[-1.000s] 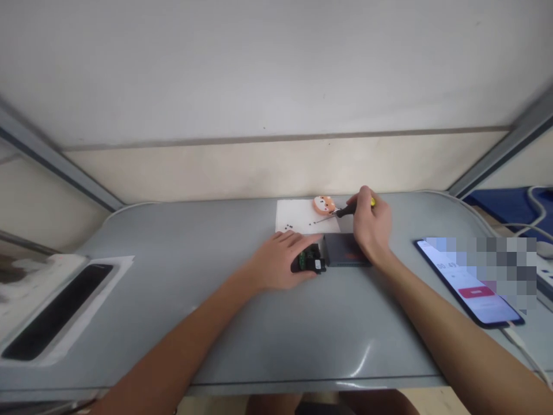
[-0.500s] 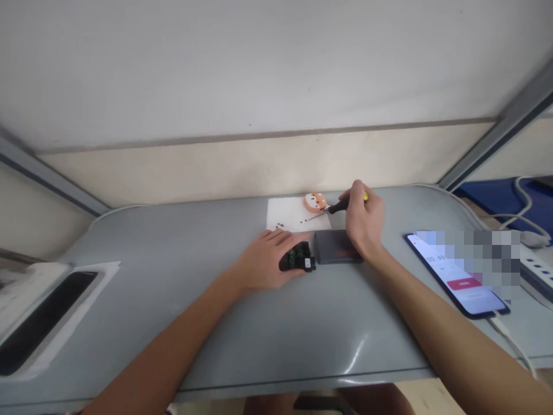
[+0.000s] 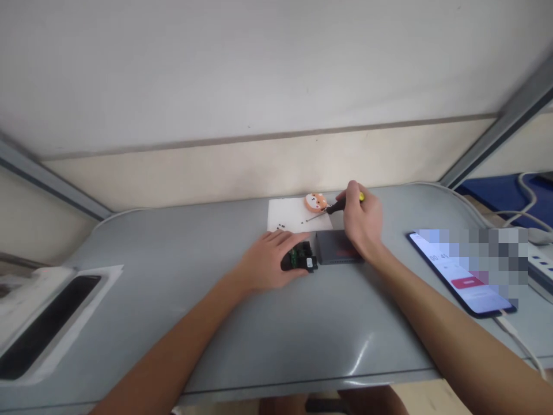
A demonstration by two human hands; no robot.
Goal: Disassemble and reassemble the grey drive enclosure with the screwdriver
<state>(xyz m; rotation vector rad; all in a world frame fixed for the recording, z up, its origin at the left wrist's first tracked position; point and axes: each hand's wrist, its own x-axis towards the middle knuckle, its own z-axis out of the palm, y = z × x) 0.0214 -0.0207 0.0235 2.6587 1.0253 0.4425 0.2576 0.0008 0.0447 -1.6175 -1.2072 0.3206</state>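
My left hand (image 3: 270, 260) is closed around a small green circuit board with black parts (image 3: 298, 257), its thumb and fingers on either side. In my right hand (image 3: 363, 216) is a screwdriver (image 3: 334, 208) with a black and yellow handle. Its thin tip points down-left at a tiny dark screw on a sheet of white paper (image 3: 285, 210); whether they touch I cannot tell. Several more tiny dark screws (image 3: 281, 225) lie at the paper's near left. A flat dark grey box (image 3: 334, 248) sits between my hands, partly behind my right wrist.
An orange and white animal-face case (image 3: 316, 202) rests on the paper's far right. At right lie a lit phone (image 3: 462, 276) on a white cable (image 3: 516, 334) and a power strip (image 3: 540, 268). A black slab on white paper (image 3: 52, 325) lies left. A wall panel (image 3: 216, 170) stands behind.
The screwdriver tip has shifted very slightly on the paper, close to the tiny screw. My left hand stays on the circuit board. The whole view has moved a little.
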